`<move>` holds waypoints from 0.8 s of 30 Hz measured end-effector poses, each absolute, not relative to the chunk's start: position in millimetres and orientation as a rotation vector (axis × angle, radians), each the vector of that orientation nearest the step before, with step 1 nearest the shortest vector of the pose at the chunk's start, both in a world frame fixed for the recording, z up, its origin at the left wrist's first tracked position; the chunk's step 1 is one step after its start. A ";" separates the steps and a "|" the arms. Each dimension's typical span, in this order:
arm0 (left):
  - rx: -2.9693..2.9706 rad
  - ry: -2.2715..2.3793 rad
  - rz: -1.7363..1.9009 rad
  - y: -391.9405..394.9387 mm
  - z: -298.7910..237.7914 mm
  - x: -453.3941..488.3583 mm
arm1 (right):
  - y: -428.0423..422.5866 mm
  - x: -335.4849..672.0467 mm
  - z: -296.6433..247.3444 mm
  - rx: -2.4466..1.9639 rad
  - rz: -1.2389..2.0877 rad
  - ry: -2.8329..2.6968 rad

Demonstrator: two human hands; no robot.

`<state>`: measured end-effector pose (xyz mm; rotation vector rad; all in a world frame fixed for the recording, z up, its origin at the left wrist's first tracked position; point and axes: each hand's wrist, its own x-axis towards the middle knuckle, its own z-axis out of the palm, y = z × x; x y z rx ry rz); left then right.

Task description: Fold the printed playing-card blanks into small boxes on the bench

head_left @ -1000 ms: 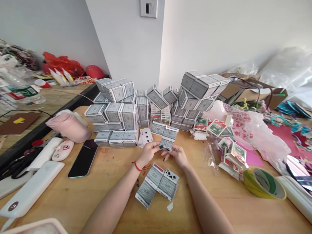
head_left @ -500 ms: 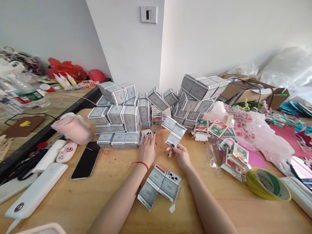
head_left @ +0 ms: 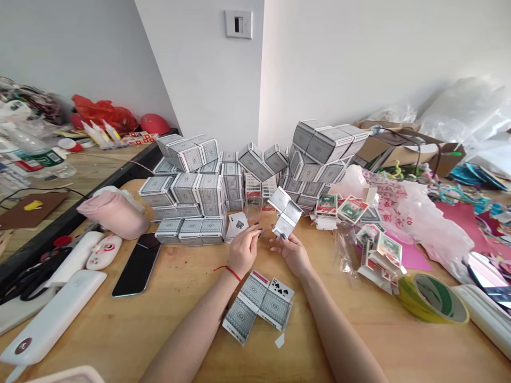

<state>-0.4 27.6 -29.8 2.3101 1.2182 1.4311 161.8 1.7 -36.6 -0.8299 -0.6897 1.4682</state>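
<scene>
My right hand point(head_left: 294, 254) pinches a folded piece made of joined playing cards point(head_left: 288, 214), patterned grey backs outward, held up above the table. To its left, my left hand point(head_left: 244, 249), a red string at the wrist, has its fingers stretched toward the right hand, loosely bent with nothing visible in them. An ace of spades point(head_left: 236, 225) lies face up just beyond the left hand, against the left stack of folded card blocks point(head_left: 202, 230). Between my forearms lies a group of cards point(head_left: 259, 303), mostly backs up, with a ten of spades point(head_left: 280, 288) showing.
More card blocks point(head_left: 319, 143) are piled at the right, with opened card boxes point(head_left: 381, 255) and a plastic bag point(head_left: 415, 223) beyond. Yellow tape point(head_left: 411, 300) sits at right. A phone point(head_left: 137, 266), a white device point(head_left: 56, 314) and a pink roll point(head_left: 115, 213) lie at left.
My left hand has lifted off the ace of spades and turned right, uncovering the card. The right hand still holds the folded cards, now slightly tilted. The view has shifted slightly.
</scene>
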 end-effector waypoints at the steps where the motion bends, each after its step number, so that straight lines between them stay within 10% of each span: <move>1: 2.289 1.197 1.424 25.4 -29.3 0.9 | 1.6 162.0 -37.1 -0.832 1.483 -0.699; 24: 1.935 1.070 1.207 22.5 -23.9 0.0 | 6.6 161.7 -47.4 -0.955 1.297 -0.806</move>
